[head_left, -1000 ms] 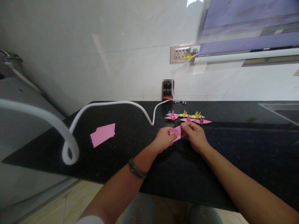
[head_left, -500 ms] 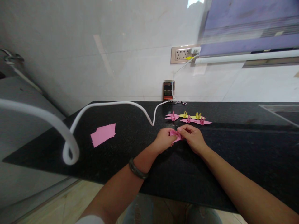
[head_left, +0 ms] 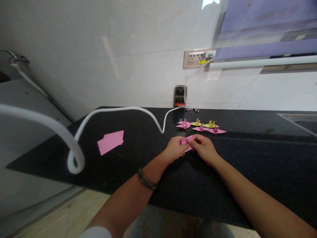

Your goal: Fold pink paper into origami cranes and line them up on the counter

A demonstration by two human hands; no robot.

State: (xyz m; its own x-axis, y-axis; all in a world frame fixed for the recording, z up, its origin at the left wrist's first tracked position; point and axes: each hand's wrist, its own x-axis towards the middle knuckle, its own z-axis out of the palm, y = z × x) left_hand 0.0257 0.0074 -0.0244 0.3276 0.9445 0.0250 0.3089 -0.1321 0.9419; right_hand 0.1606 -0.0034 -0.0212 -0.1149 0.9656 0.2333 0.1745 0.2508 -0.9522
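Observation:
Between my two hands is a small piece of pink origami paper (head_left: pixel 190 147), partly folded and held just above the dark counter. My left hand (head_left: pixel 175 149) grips its left side, thumb on top. My right hand (head_left: pixel 203 148) pinches the right side with thumb and fingers. The fingers hide much of the paper, so its exact folds cannot be made out. Behind my hands sit several folded paper cranes, among them a pink crane (head_left: pixel 184 124) and a yellow crane (head_left: pixel 211 124). Off to the left lie loose pink paper sheets (head_left: pixel 111 142), overlapping.
A thick white cable (head_left: pixel 128 109) loops across the left of the black counter (head_left: pixel 138 132). A phone-like device (head_left: pixel 180 96) with a blurred screen leans on the wall, below a wall socket (head_left: pixel 194 59) with a plugged-in cord. A sink edge (head_left: pixel 297 122) shows at far right.
My right thumb and fingers have shifted slightly over the pink paper, and more of its upper edge shows. The whole view has moved a little; the cranes and sheets lie as before.

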